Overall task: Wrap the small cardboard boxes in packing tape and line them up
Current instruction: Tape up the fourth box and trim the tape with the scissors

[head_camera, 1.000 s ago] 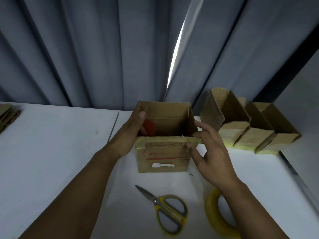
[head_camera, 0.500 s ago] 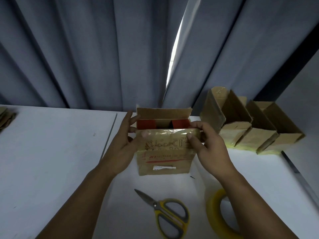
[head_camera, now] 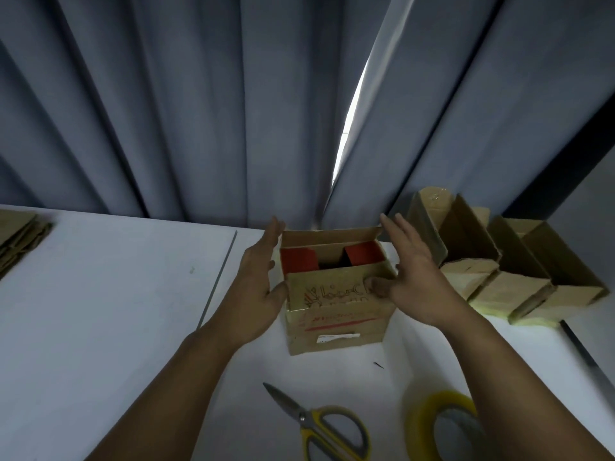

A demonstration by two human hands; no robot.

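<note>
I am looking down at a white table (head_camera: 100, 311). A small brown cardboard box (head_camera: 336, 324) is standing upright near the middle of it, just in front of grey-blue pleated curtains (head_camera: 166, 111). The top of the box is gaping open, showing two red inner flaps (head_camera: 298, 261), and glossy tape is shining across its printed front flap.

My left hand (head_camera: 263, 281) is standing on edge at the box's left side, fingers straight and together, with the thumb touching the front left corner. My right hand (head_camera: 412, 274) is flanking the right side, fingers straight and slightly spread, with the thumb resting on the front flap. Both hands are lying wide open and are not gripping the box.

To the right, a row of similar open brown cardboard boxes (head_camera: 519, 294) is sitting side by side, each touching the next, with yellowish tape showing on their near ends. Close to me, yellow-handled scissors (head_camera: 309, 420) are lying with their blades closed. Just right of them, a roll of yellowish clear packing tape (head_camera: 429, 414) is lying partly behind my right forearm. At the far left edge, a stack of flattened cardboard (head_camera: 16, 237) is resting on the table.
</note>
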